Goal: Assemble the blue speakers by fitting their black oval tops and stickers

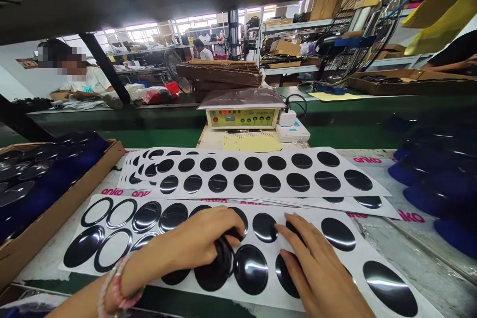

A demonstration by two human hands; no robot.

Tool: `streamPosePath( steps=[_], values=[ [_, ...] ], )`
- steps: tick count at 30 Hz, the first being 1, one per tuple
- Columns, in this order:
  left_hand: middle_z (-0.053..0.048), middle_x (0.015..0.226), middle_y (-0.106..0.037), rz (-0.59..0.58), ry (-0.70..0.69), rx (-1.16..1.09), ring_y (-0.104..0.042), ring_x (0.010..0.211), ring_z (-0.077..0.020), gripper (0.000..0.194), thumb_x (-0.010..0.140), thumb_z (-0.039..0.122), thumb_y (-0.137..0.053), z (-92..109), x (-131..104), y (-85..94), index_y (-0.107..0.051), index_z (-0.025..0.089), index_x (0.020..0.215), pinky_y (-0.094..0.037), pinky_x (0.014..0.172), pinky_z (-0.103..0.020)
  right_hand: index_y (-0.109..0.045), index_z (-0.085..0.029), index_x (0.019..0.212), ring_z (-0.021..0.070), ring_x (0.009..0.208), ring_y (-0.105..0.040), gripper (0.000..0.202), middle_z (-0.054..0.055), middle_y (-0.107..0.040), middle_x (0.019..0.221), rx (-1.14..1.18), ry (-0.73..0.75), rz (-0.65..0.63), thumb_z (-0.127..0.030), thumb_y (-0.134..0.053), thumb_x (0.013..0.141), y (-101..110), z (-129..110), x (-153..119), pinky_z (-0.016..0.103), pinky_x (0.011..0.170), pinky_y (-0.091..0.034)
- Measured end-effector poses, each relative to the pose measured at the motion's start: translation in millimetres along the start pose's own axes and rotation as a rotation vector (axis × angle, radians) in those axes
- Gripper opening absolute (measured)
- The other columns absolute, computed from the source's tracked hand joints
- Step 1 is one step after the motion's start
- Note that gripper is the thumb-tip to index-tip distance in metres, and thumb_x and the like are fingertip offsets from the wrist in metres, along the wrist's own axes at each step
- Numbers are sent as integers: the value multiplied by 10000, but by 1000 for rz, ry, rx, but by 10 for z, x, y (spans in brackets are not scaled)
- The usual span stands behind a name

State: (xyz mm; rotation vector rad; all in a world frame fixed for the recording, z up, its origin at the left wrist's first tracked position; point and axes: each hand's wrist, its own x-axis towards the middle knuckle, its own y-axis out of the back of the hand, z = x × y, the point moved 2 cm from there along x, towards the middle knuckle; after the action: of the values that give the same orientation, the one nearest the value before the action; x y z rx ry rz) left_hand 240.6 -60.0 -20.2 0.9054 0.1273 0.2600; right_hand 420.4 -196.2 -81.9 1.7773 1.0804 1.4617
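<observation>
Across the table in front of me lies a white sheet (238, 300) bearing two rows of glossy black discs. My left hand (208, 238), with a beaded bracelet at the wrist, is curled over the sheet's middle. Its fingers close on thin black rings (228, 258), held over a disc in the near row. At the left end, black rings (112, 251) lie on the sheet, some framing white and some around black discs. My right hand (316, 268) rests on the sheet's right part, fingers apart, partly covering discs. Just left of it is an uncovered disc (251, 269).
Behind lie overlapping sheets of black discs (244, 183). A cardboard box (100, 169) of dark glossy parts stands left; stacked blue-black parts (428, 179) stand right. A control unit (242, 117) sits at the back under a low beam. A person (89, 79) sits beyond, left.
</observation>
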Motion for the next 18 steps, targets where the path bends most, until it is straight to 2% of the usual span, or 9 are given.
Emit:
streamPosePath(
  steps=[3, 6, 8, 14, 18],
  values=[
    [-6, 960, -609, -133, -23, 166, -560, 900, -169, 372, 746, -5, -518, 73, 143, -105, -501, 229, 1034, -454, 713, -247, -482, -221, 1294, 242, 1175, -550, 377, 90, -542, 1318, 108, 11, -39, -228, -436, 920, -94, -91, -5, 384, 888, -552],
    [-32, 984, -613, -146, -58, 291, -537, 920, -201, 415, 705, -8, -495, 100, 231, -235, -483, 200, 1064, -461, 676, -266, -493, -222, 1274, 238, 1188, -538, 355, 93, -541, 1317, 159, -33, -58, -246, -451, 923, -207, -90, -72, 386, 912, -536],
    [-40, 1000, -602, -145, -82, 287, -527, 935, -194, 446, 671, -37, -459, 75, 269, -292, -476, 189, 1055, -469, 719, -267, -514, -222, 1247, 250, 1198, -527, 328, 96, -533, 1324, 162, -63, -68, -268, -456, 927, -243, -76, -108, 413, 920, -527],
    [-38, 1014, -561, -172, -101, 251, -517, 956, -181, 484, 626, -36, -439, 30, 285, -282, -478, 200, 1047, -464, 790, -266, -527, -224, 1221, 249, 1167, -552, 306, 101, -548, 1304, 145, -64, -69, -282, -455, 930, -184, -93, -78, 416, 883, -545],
    [-33, 994, -555, -170, -91, 346, -512, 907, -188, 454, 643, -26, -456, 112, 227, -284, -520, 216, 1023, -447, 663, -254, -536, -233, 1226, 250, 1151, -566, 314, 101, -561, 1290, 137, -36, -59, -283, -469, 923, -176, -93, -62, 408, 864, -554]
  ],
)
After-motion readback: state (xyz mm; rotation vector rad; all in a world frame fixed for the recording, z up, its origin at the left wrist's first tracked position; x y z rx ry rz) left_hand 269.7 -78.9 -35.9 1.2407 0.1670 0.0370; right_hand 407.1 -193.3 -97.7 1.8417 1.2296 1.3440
